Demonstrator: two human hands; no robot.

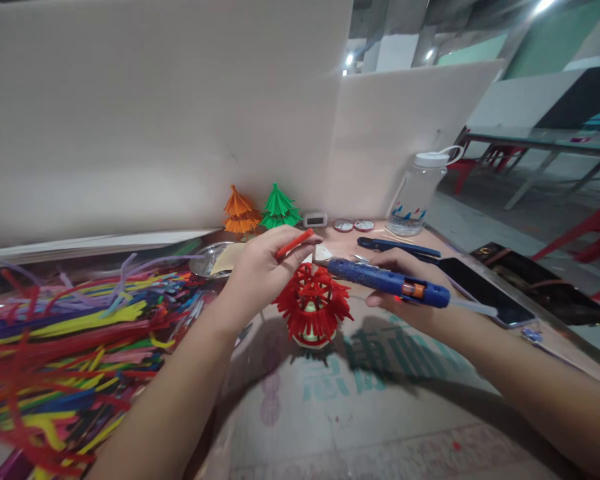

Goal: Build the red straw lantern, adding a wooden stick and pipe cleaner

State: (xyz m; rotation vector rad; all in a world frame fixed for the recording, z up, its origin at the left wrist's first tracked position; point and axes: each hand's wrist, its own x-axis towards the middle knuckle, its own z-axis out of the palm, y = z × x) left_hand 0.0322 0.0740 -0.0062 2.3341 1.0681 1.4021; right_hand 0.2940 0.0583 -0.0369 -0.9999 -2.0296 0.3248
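My left hand is closed, with a short red pipe cleaner piece held between the fingers. In my right hand is a blue hot glue gun, its nozzle pointing left toward my left fingertips. A clear glue stick sticks out of its rear end. Just below both hands a red tiered tree made of pipe cleaners stands on the table, its top partly hidden by my left hand and the nozzle. Whether the nozzle touches the red piece I cannot tell.
A heap of coloured pipe cleaners covers the left side. Behind stand an orange tree, a green tree and a small white digital device. At right are a water bottle, a dark blue tool and a phone.
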